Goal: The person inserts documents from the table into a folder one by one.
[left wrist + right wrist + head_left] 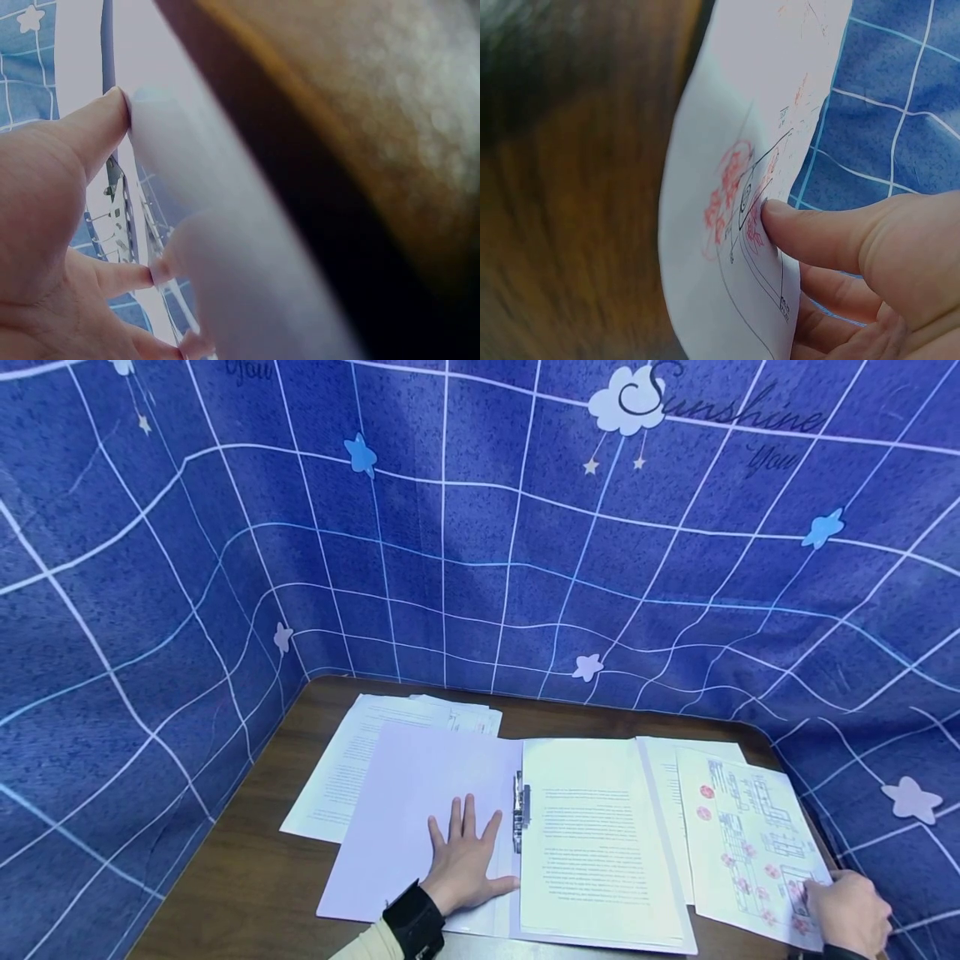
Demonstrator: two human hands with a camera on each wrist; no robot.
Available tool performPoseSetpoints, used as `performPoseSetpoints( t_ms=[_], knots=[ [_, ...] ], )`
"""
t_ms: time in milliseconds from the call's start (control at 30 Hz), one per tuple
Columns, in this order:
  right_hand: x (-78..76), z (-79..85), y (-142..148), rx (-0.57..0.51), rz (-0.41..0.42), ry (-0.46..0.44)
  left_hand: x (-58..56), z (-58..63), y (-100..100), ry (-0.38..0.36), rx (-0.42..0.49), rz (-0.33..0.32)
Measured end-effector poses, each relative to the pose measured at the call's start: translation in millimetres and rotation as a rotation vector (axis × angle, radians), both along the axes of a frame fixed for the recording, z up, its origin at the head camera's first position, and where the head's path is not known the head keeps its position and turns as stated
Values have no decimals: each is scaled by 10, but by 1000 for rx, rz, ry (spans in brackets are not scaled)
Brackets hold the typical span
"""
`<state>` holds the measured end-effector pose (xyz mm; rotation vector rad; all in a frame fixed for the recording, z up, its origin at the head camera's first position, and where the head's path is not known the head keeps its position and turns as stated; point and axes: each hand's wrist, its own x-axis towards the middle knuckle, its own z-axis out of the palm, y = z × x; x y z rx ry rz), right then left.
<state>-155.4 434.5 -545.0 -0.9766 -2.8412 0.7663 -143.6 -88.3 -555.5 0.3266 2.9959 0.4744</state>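
A lavender folder (420, 793) lies spread wide, a metal clip (518, 814) along its spine. My left hand (461, 868) rests on the folder's left cover with its fingers spread and straight, thumb toward the spine. Printed sheets (585, 852) lie on the folder's right side. At the far right, my right hand (851, 912) pinches the edge of a drawing sheet (750, 852) with black line diagrams and red marks. In the right wrist view the thumb (802, 232) presses on the drawing sheet (705, 180), fingers behind it, and the paper bends.
Loose printed papers (330, 777) lie partly under the folder's left cover. Another white sheet (678, 810) sits between the folder and the drawing. The brown wooden table (232, 868) is bordered by a blue cloth wall (480, 568) with a grid and stars.
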Motion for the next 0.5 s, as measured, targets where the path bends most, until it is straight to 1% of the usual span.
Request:
performPoseSetpoints(
  t_ms=[233,500],
  knots=[
    [40,30,-32,3,12,26,3,-14,-1,6,-6,1],
    [31,10,10,-17,0,2,-8,-15,-3,3,-7,2]
  ],
)
